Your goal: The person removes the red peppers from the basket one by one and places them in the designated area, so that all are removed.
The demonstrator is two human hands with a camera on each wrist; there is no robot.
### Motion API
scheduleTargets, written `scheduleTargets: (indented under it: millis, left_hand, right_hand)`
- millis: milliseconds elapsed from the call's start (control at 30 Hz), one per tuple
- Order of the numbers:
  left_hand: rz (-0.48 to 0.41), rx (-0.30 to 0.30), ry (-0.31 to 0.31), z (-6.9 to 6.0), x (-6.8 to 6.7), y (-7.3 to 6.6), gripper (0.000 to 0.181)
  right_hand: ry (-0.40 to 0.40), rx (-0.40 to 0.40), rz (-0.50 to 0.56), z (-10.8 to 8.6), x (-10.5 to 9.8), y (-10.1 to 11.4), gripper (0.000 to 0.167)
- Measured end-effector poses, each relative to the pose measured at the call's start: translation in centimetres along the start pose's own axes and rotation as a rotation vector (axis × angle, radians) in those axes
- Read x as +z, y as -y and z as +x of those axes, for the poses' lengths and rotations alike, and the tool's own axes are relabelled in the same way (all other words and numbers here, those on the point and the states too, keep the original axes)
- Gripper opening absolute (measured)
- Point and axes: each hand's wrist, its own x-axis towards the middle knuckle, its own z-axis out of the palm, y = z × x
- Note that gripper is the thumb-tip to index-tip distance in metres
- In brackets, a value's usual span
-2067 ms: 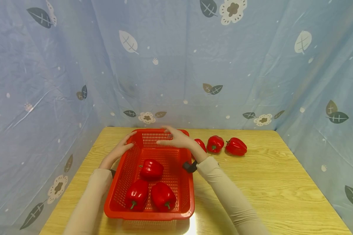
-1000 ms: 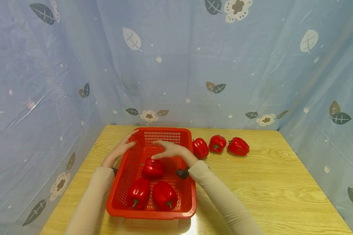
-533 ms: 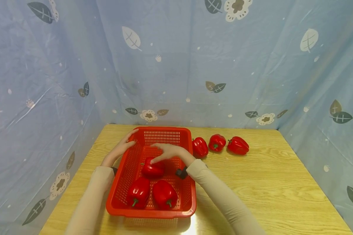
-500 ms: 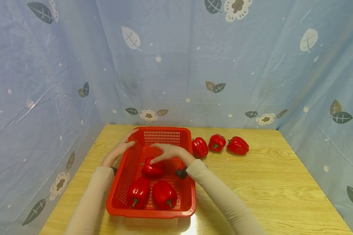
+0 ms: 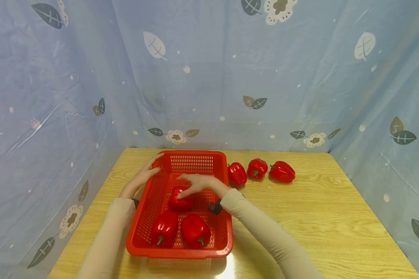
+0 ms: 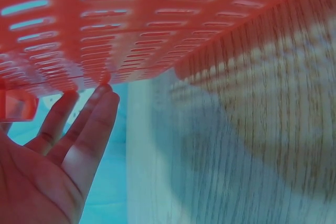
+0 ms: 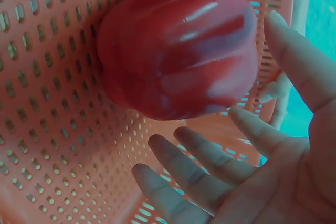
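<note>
A red plastic basket [image 5: 178, 253] with slotted walls holds three red bell peppers. My left hand [image 5: 141, 180] grips its left rim, thumb over the inner side; in the left wrist view the fingers [image 6: 92, 135] reach along the outer wall. Inside the basket, my right hand [image 5: 199, 183] hovers with fingers spread around the farthest bell pepper [image 5: 183, 203]. The right wrist view has that bell pepper [image 7: 178, 51] between thumb and fingers, not grasped; whether a fingertip touches it I cannot tell. Nearer me in the basket lie a left bell pepper [image 5: 165, 228] and a right bell pepper [image 5: 195, 230].
Right of the basket, three more peppers lie on the wooden table [image 5: 300, 224]: a near-basket pepper [image 5: 237, 174], a middle pepper [image 5: 257, 169] and a right-hand pepper [image 5: 282, 172]. A blue patterned curtain [image 5: 195, 85] encloses the back and sides.
My right hand has come down from the basket's far end toward the farthest pepper, its thumb now over it. The left hand stays at the left rim. The peppers have not moved.
</note>
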Motion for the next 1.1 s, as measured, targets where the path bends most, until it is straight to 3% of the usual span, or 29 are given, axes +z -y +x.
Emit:
scheduleTargets:
  millis: [400,800,1100]
  left_hand:
    - [0.012,-0.006,-0.015,0.01,0.15,-0.11,0.059]
    - [0.036,0.012,-0.008,0.13,0.16,0.04,0.059]
    - [0.03,0.004,-0.006,0.13,0.11,0.01,0.058]
  right_hand:
    - [0.056,-0.029,-0.051,0.33,0.33,-0.22,0.073]
    - [0.123,-0.066,0.024,0.26,0.35,-0.54,0.073]
    - [0.092,-0.063,-0.01,0.34,0.29,-0.59,0.068]
